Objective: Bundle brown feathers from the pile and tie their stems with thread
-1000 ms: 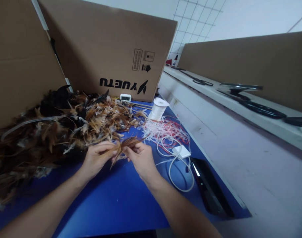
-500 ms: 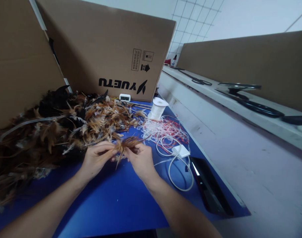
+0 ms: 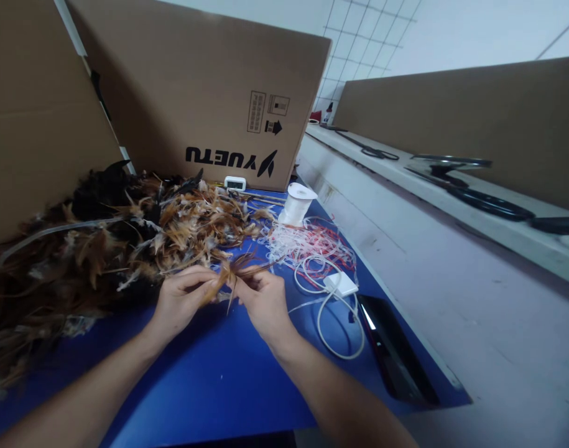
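Observation:
Both hands meet over the blue table, pinching a small bunch of brown feathers between them. My left hand is closed on the bunch's left side, thumb and fingertips pressed together. From the right, my right hand grips the same bunch, its thumb pointing left. Thin feather tips fan out above and below the fingers. A large heap of brown and black feathers lies just beyond and to the left of my left hand. The exact fingertip contact is partly hidden by the feathers.
Behind the heap stand cardboard panels. Right of my hands are a white spool, tangled white and red string, a white cable with an adapter and a glossy black object. A ledge runs along the right wall.
The feather bunch has shifted and spread between my fingers, with some feathers now lying over my left fingertips. My hands have barely moved; everything else is unchanged.

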Motion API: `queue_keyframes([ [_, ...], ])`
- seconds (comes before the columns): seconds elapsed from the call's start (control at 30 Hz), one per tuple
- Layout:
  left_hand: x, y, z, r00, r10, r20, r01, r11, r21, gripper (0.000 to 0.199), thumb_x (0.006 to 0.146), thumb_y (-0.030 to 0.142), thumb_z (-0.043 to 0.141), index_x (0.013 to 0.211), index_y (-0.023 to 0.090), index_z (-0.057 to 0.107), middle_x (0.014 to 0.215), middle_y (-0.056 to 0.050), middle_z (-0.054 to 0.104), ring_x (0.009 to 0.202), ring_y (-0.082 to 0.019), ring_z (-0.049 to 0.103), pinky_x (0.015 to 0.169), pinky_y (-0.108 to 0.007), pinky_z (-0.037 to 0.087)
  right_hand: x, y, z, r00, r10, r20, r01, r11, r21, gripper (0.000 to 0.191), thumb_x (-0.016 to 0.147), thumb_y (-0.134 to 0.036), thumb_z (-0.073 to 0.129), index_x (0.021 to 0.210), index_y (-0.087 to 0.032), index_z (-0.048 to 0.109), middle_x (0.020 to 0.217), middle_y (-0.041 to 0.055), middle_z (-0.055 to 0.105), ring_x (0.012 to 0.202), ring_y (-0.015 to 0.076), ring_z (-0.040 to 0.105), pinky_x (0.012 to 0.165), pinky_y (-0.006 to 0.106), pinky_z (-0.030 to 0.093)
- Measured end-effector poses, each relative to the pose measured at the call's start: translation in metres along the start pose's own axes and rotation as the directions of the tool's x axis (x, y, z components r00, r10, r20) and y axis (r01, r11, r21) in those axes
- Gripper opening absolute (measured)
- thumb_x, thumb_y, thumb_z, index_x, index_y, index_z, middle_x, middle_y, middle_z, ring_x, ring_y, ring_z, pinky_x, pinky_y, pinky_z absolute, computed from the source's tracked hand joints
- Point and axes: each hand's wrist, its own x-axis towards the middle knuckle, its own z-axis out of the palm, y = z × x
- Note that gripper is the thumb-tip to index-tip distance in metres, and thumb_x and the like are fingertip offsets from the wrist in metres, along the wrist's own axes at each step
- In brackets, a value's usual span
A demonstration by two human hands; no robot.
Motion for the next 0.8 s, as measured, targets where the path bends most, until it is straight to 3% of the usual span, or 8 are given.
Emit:
queue_keyframes([
  [0.17, -0.0004, 0.0013, 0.0014, 1.000, -0.003, -0.025, 0.003, 1.000, -0.005, 0.014, 0.078, 0.025, 0.065, 0.068, 0.019, 0.074, 0.065, -0.002, 0.063, 0.058, -0.013, 0.057, 0.055, -0.022, 0.047, 0.0001, 0.0030, 0.0012, 1.000, -0.014, 0.003, 0.014, 1.000, 0.007, 0.010, 0.066, -0.026, 0.071, 0.068, -0.016, 0.068, 0.059, 0.0005, 0.064, 0.047, 0.0098, 0.051, 0.045, 0.022, 0.043],
  [0.37, -0.0022, -0.0005, 0.0016, 0.999, 0.021, -0.028, -0.019, 0.998, 0.055, 0.016, 0.078, 0.022, 0.065, 0.064, 0.020, 0.073, 0.069, -0.003, 0.066, 0.064, -0.015, 0.060, 0.059, -0.023, 0.048, -0.0022, 0.0036, 0.0038, 0.999, -0.031, -0.039, 0.032, 0.999, 0.020, 0.013, 0.064, -0.028, 0.073, 0.064, -0.017, 0.066, 0.060, 0.0009, 0.065, 0.052, 0.0124, 0.057, 0.052, 0.024, 0.049],
  [0.57, -0.0054, -0.0057, 0.0021, 0.998, 0.047, -0.047, -0.044, 0.998, 0.047, 0.009, 0.076, 0.018, 0.066, 0.077, 0.020, 0.075, 0.071, -0.002, 0.066, 0.052, -0.011, 0.058, 0.051, -0.022, 0.047, -0.0045, -0.0015, 0.0085, 1.000, -0.005, -0.028, 0.006, 0.999, 0.031, 0.020, 0.060, -0.033, 0.077, 0.058, -0.019, 0.063, 0.047, -0.0043, 0.055, 0.039, 0.0088, 0.045, 0.047, 0.024, 0.048],
  [0.8, -0.0020, 0.0022, 0.0003, 0.998, 0.027, -0.065, -0.021, 0.995, 0.097, 0.018, 0.078, 0.023, 0.064, 0.062, 0.019, 0.072, 0.063, -0.003, 0.064, 0.060, -0.014, 0.059, 0.058, -0.023, 0.048, -0.0071, 0.0069, 0.0063, 0.997, -0.076, 0.018, 0.077, 0.996, -0.048, 0.012, 0.071, -0.030, 0.069, 0.073, -0.018, 0.068, 0.068, 0.0024, 0.069, 0.061, 0.0164, 0.063, 0.061, 0.029, 0.052],
])
